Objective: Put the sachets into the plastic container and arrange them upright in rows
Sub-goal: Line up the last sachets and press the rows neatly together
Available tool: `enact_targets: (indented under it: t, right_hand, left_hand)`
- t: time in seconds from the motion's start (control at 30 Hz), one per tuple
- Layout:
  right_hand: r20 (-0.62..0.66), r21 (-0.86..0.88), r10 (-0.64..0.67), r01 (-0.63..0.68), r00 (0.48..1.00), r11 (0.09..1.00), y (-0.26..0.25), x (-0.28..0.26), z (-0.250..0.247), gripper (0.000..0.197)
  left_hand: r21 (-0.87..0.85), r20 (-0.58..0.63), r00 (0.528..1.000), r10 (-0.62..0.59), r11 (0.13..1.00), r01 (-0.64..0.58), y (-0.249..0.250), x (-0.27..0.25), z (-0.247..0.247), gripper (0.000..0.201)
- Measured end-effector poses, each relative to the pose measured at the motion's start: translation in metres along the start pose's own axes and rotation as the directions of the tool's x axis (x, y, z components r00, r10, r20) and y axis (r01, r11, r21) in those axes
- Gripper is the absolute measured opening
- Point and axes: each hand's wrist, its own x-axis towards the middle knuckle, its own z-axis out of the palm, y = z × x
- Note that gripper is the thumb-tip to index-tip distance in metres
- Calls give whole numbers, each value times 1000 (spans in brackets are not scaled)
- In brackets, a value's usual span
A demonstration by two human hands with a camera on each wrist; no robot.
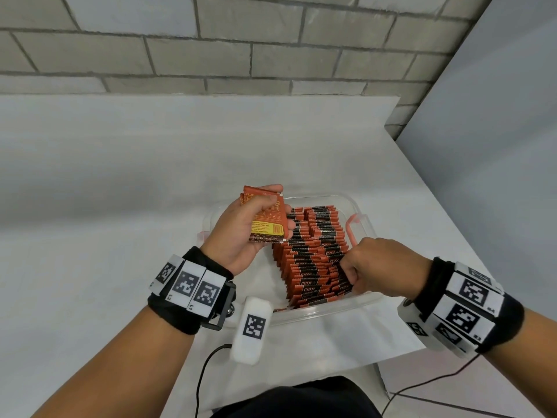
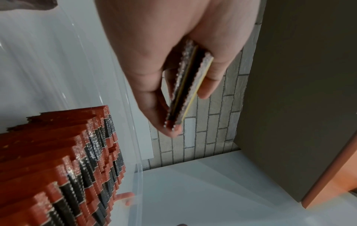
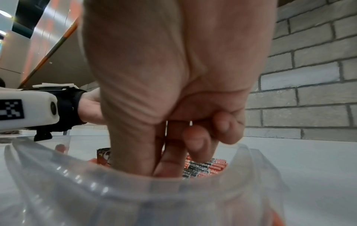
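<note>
My left hand (image 1: 241, 233) pinches a thin stack of orange foil sachets (image 1: 266, 218), thumb on the printed face and fingers curled behind, just above the left side of the clear plastic container (image 1: 316, 313). From the left wrist the stack (image 2: 185, 90) shows edge-on, several sachets pressed flat together. My right hand (image 1: 379, 267) reaches into the container's near right corner, thumb and forefinger closed against the packed rows of orange-and-black sachets (image 1: 313, 254); whether they actually pinch one there I cannot tell.

The risk I see: the rows stand upright on their edges, leaning slightly toward the container's far wall, and the container's left part holds no sachets. If my right hand lets go, the nearest row could fan or topple into that gap. My held stack could also slide apart if my thumb slackens.

The stack's long axis runs from the far left down toward the container's middle, top seal away from me, printed back facing up.
</note>
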Motion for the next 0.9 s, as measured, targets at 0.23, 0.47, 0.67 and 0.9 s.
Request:
enact_targets:
  t: [0.23, 0.47, 0.67, 0.9]
  right_hand:
    - [-268, 428, 16, 104, 963, 898, 2, -1, -29, 16]
    - [-422, 704, 134, 231, 897, 671, -27, 22, -61, 40]
    - [-630, 699, 223, 418, 744, 579, -32, 26, -62, 18]
    - [-602, 581, 31, 410, 798, 703, -40, 24, -47, 22]
  left_hand:
    - [88, 36, 999, -40, 995, 36, 5, -2, -1, 27]
    - [112, 122, 992, -37, 993, 23, 6, -5, 3, 37]
    - [25, 4, 999, -33, 999, 33, 12, -3, -1, 50]
    - [-10, -24, 999, 40, 999, -40, 15, -2, -6, 22]
